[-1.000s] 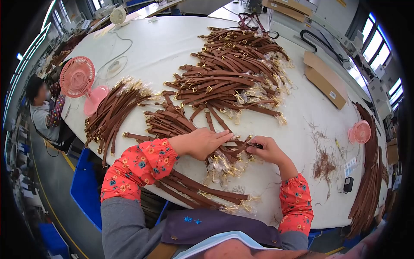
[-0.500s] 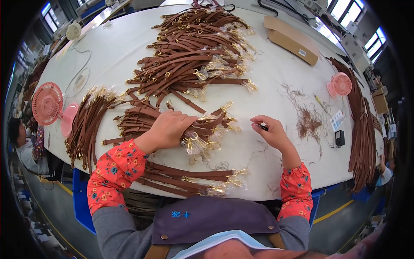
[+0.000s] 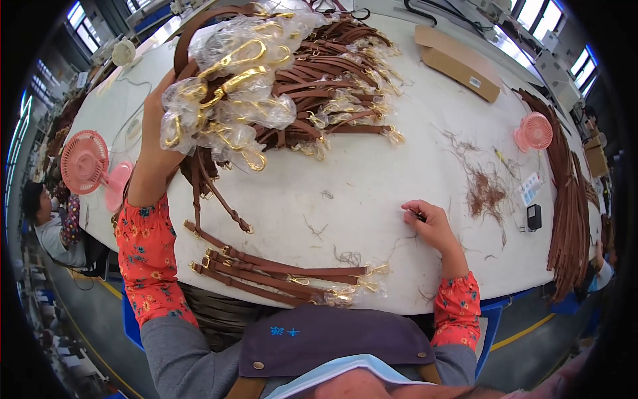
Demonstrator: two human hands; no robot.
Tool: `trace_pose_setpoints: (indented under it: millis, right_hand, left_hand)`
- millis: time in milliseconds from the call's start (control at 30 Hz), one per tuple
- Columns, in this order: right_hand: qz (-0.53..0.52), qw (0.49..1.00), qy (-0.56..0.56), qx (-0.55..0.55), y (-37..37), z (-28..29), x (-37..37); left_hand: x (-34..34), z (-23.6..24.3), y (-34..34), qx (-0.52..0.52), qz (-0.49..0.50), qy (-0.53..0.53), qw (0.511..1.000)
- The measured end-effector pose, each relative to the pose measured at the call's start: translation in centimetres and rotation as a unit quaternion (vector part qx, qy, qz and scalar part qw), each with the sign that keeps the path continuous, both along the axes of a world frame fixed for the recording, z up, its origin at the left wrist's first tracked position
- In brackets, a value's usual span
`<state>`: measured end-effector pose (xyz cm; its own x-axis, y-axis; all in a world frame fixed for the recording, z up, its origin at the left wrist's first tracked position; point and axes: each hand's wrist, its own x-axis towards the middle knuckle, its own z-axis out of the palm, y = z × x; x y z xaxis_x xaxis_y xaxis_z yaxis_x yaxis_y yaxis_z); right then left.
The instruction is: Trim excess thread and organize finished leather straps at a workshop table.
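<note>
the left hand (image 3: 156,143) is raised in the upper left of the frame, fingers closed around a bundle of brown straps (image 3: 219,86). the bundle's long axis runs from the hand up and to the right, where the straps arch over toward the top edge; a few loose ends (image 3: 212,193) hang down from the hand toward the lower right, over the table (image 3: 372,173). the straps are narrow, flat, mid-brown leather, each ending in a gold clasp (image 3: 232,60) wrapped in clear, crinkled plastic. the wrapped clasps cluster just right of the hand; i cannot count the straps in the grip.

the right hand (image 3: 428,223) rests on the table at centre right, fingers curled loosely around a small dark tool (image 3: 419,215) whose kind i cannot tell.

near the lower edge, between the two forearms, about four straps (image 3: 279,276) lie flat, long axis left to right, clasps at their right ends. a large pile of straps (image 3: 339,73) fills the top centre, behind the raised bundle. another stack (image 3: 571,199) curves along the right edge of the table.

two pink fans: one (image 3: 86,166) at the left edge, one (image 3: 533,131) at upper right. a tuft of brown thread scraps (image 3: 485,189) lies right of centre, and two cardboard pieces (image 3: 458,56) lie at the top right. another person (image 3: 50,223) sits at far left.
</note>
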<state>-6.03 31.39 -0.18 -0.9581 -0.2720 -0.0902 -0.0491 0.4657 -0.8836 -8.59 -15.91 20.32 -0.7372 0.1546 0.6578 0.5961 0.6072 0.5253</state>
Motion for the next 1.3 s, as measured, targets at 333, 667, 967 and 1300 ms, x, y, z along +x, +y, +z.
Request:
trace_pose_setpoints:
  millis: [333, 667, 967, 1300]
  right_hand:
    - [0.009, 1.000, 0.002, 0.027, -0.5, 0.7, -0.5]
    - [0.109, 0.970, 0.202, 0.082, -13.2, 1.1, -4.0]
    - [0.107, 0.948, 0.240, 0.178, -11.7, 0.1, -8.1]
    - [0.086, 0.973, 0.184, 0.108, -4.2, 0.4, -9.4]
  left_hand:
    - [1.0, 0.9, -5.4, 0.160, 0.016, -0.083, 0.984]
    - [2.7, -3.7, 1.8, -0.291, -0.025, 0.056, 0.955]
    - [3.6, -12.9, 6.0, -0.382, -0.151, -0.012, 0.912]
    - [-0.1, -17.4, 15.5, -0.252, -0.109, -0.080, 0.958]
